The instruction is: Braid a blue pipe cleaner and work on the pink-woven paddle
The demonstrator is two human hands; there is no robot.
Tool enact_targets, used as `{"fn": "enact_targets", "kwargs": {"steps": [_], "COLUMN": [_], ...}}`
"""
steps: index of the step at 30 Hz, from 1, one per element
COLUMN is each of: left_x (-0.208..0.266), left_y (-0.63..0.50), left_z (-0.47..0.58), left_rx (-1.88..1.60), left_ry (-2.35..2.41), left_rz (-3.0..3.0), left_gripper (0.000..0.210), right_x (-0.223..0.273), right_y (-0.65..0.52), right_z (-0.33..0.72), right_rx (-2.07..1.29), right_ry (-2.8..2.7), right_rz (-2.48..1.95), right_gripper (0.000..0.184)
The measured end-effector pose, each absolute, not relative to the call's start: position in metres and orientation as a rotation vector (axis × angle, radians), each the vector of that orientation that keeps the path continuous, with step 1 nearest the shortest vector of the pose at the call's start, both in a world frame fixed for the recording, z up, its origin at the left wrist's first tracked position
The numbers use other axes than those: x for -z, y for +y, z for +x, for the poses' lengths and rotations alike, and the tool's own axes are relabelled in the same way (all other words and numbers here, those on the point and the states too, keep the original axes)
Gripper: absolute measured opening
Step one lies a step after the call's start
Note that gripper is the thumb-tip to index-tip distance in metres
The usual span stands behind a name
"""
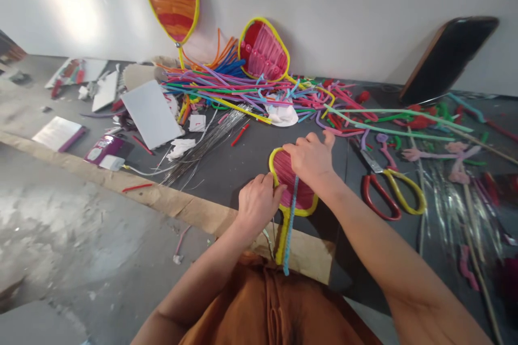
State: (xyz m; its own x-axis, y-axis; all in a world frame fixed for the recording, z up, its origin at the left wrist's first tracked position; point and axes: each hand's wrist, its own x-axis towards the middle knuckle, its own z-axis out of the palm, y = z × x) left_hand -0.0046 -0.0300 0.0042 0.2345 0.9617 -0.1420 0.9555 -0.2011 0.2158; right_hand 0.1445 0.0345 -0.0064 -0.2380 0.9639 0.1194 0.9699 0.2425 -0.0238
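Note:
A small paddle-shaped pipe-cleaner piece (304, 198), pink inside with a yellow rim and stem, lies on the dark table before me. My left hand (259, 198) is closed on its left edge, thumb over the pink face. Over the upper part is my right hand (312, 160), its fingers bent and pinched around a light-blue pipe cleaner (290, 237). That strip runs down across the pink face and beside the yellow stem. Its upper end is hidden under the right hand.
Scissors (378, 178) with red and yellow handles lie right of my hands. Loose pipe cleaners (243, 89) are heaped behind, below two finished-looking paddle shapes (265, 51) at the wall. A phone (449, 59) leans at back right. A white card (152, 113) and a glue gun-like purple item (104, 149) lie left.

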Motion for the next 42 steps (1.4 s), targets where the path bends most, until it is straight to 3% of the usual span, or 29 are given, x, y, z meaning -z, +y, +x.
{"fn": "enact_targets", "kwargs": {"steps": [13,28,42], "left_x": [-0.003,0.000,-0.006], "left_y": [0.002,-0.005,-0.010], "left_z": [-0.023,-0.018,-0.031], "left_rx": [-0.118,-0.215,-0.132], "left_ry": [1.716,1.681,1.697], "left_rz": [2.394,2.334,2.218], "left_gripper": [0.023,0.032,0.024], "right_x": [0.001,0.004,0.003], "right_y": [0.026,0.024,0.023], "right_z": [0.139,0.139,0.141], "right_rx": [0.127,0.161,0.123], "right_ry": [-2.175,-2.176,-2.168], "right_rz": [-2.183,-2.171,-2.151], "right_gripper": [0.030,0.032,0.032]}}
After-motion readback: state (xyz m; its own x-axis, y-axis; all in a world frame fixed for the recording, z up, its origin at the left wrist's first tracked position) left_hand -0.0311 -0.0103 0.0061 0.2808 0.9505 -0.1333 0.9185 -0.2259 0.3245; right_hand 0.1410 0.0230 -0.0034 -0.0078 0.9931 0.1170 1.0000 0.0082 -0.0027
